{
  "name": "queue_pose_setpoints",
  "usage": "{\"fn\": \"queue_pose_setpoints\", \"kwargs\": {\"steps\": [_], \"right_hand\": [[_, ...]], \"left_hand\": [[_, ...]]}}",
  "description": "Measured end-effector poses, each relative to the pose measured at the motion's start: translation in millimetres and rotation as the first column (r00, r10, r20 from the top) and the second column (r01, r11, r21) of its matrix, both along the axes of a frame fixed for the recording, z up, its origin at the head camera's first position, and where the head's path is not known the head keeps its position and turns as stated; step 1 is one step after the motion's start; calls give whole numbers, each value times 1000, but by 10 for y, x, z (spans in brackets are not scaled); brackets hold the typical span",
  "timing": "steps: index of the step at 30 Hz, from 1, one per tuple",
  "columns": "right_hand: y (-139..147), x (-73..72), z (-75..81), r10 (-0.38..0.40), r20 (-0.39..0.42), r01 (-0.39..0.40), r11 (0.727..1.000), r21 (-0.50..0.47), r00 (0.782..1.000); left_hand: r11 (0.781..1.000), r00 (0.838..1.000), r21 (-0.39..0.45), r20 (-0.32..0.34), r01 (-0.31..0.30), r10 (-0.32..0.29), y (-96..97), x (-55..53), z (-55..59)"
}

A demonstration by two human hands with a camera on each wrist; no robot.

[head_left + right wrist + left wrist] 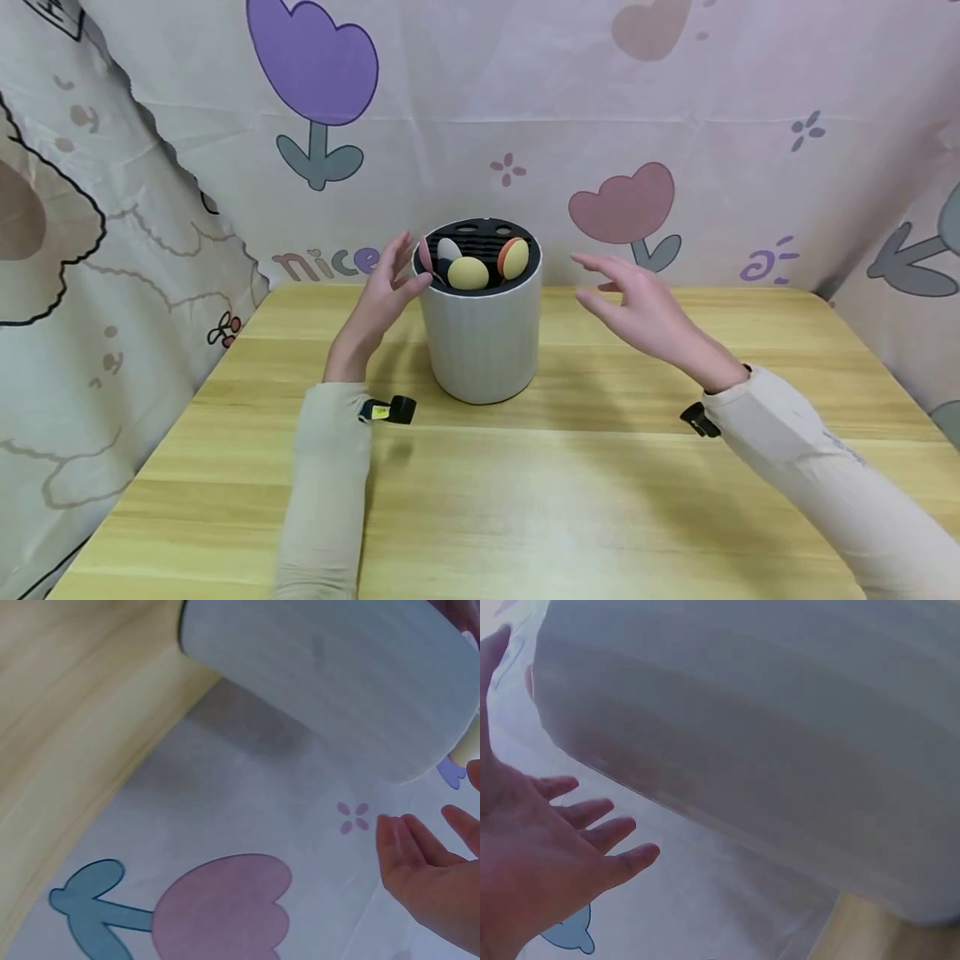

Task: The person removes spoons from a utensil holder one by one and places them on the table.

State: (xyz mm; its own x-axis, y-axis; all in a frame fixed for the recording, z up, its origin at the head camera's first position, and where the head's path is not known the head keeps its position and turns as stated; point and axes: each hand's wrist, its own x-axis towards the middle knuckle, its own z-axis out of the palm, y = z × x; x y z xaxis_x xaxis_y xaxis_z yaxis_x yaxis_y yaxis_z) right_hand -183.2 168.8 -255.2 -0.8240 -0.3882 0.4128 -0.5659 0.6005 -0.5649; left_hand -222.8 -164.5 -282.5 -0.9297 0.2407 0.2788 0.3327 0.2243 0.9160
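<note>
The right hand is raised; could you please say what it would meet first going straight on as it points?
The right hand would probably meet the white container first, near its upper rim beside the yellow-and-orange piece; depth is unclear, so it might pass just above or behind.

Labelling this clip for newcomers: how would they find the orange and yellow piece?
On the wood-grain table stands a pale cylindrical container with a black slotted top. The orange and yellow piece sits toward that top's right side. Its orange edge distinguishes it from the plain yellow piece.
</note>
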Motion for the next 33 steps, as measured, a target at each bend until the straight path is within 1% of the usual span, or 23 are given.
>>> {"fn": "queue_pose_setpoints", "kwargs": {"steps": [5,9,12,15,17,19,23,26,28,33], "right_hand": [[-143,-75,110,25,-37,-27,998,-58,999],[-258,-129,173,28,-28,-30,995,-95,999],[-325,-178,200,50,15,-47,989,-140,999],[-364,-230,239,94,92,-73,976,-205,991],[-383,-271,273,121,148,-81,965,-248,982],[-403,-301,311,136,206,-73,955,-287,969],[-448,-343,375,153,290,-57,948,-314,945],[-456,-363,413,175,318,-74,950,-305,932],[-445,-373,437,190,321,-92,951,-296,928],[-403,-408,474,232,332,-144,952,-270,914]], "left_hand": [[999,1000,33,8,16,-16,13,-79,24],[998,999,41,8,44,-45,22,-106,14],[995,997,73,22,69,-71,27,-108,-22],[987,994,130,39,94,-100,34,-104,-64],[982,992,160,49,104,-113,38,-103,-80],[978,991,177,50,110,-120,44,-108,-87],[981,992,170,58,97,-108,52,-117,-84],[983,993,163,68,84,-96,60,-113,-73],[984,993,161,69,79,-91,71,-110,-62],[979,993,183,56,95,-107,101,-133,-56]]}}
